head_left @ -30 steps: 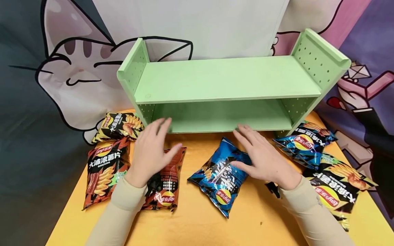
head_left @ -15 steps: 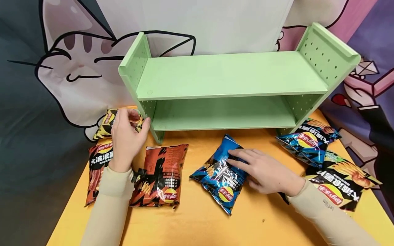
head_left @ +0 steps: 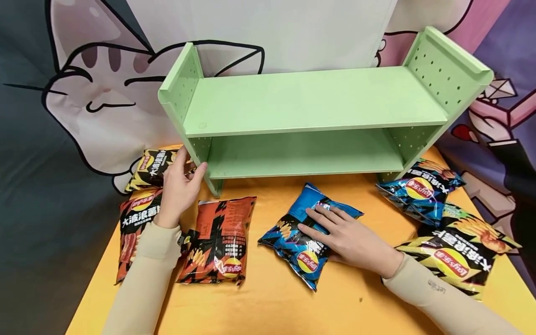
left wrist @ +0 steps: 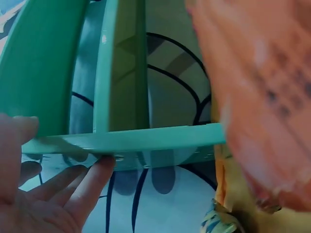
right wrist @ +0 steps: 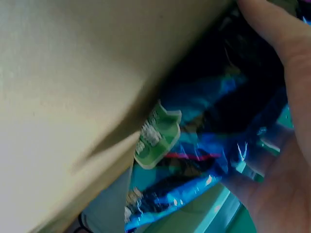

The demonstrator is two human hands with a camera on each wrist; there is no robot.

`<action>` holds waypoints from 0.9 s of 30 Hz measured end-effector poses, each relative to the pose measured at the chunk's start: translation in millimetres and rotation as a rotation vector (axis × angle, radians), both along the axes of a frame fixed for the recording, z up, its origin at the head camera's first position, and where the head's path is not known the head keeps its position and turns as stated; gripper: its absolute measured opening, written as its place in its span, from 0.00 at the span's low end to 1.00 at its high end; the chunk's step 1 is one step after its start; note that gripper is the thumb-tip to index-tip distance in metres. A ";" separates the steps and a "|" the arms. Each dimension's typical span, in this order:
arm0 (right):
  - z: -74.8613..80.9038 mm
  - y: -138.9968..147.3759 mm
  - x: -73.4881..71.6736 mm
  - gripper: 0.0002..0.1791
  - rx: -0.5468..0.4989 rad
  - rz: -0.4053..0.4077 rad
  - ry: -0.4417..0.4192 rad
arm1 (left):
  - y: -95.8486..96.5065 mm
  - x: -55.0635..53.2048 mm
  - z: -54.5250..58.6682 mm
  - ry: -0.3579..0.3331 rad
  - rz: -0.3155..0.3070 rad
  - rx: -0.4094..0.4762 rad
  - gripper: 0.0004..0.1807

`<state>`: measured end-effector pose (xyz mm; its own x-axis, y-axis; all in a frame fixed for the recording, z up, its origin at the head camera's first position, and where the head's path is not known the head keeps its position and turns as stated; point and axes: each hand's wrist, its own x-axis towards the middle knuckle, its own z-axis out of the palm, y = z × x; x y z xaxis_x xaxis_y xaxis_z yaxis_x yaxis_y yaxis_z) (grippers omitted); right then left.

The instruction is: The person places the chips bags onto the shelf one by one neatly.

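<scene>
A light green two-level shelf (head_left: 310, 100) stands at the back of the table. My left hand (head_left: 182, 188) is at its left side panel, thumb at the front edge and fingers on the outer face; the left wrist view shows the panel (left wrist: 146, 138) between thumb and fingers (left wrist: 95, 187). My right hand (head_left: 347, 237) rests on a blue Lay's chip bag (head_left: 293, 237) lying before the shelf, fingers stretched across its upper face and thumb mostly hidden from the head view. In the right wrist view the bag (right wrist: 194, 145) lies against the palm.
A red chip bag (head_left: 224, 232) lies in front of the left hand. Another red bag (head_left: 130, 232) and a yellow-black bag (head_left: 146, 170) are at the left. On the right, a second blue bag (head_left: 418, 190) lies over a yellow-black bag (head_left: 456, 260). A printed cloth (head_left: 104, 121) hangs behind.
My left hand has moved from over the red bag to the shelf's left side panel. My right hand has come down onto the blue bag, which has stayed nearly in place.
</scene>
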<state>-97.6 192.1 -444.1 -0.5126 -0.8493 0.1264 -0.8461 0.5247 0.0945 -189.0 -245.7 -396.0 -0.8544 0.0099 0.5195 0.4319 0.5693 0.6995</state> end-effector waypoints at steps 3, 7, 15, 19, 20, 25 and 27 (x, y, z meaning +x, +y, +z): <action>-1.9 -4.8 1.7 0.46 -0.024 -0.006 0.030 | 0.1 -1.1 -2.0 0.034 0.031 -0.049 0.22; -1.9 -7.4 2.0 0.26 -0.070 0.001 0.085 | 2.6 -0.3 -2.9 0.066 0.062 -0.080 0.20; 3.3 -4.7 3.0 0.32 -0.164 0.071 0.185 | 6.2 -0.8 -5.2 0.102 0.087 -0.109 0.19; 6.6 -2.7 4.9 0.30 -0.222 0.105 0.215 | 6.6 -0.4 -8.0 0.110 0.093 -0.119 0.19; 7.7 -2.5 5.4 0.29 -0.248 0.117 0.219 | 6.8 -0.2 -8.3 0.112 0.095 -0.124 0.20; 18.0 -2.0 7.7 0.23 -0.414 0.150 0.242 | 7.5 -1.0 -8.4 0.127 0.104 -0.150 0.20; 24.6 -2.1 8.8 0.21 -0.496 0.156 0.237 | 7.6 -1.5 -7.7 0.137 0.109 -0.158 0.20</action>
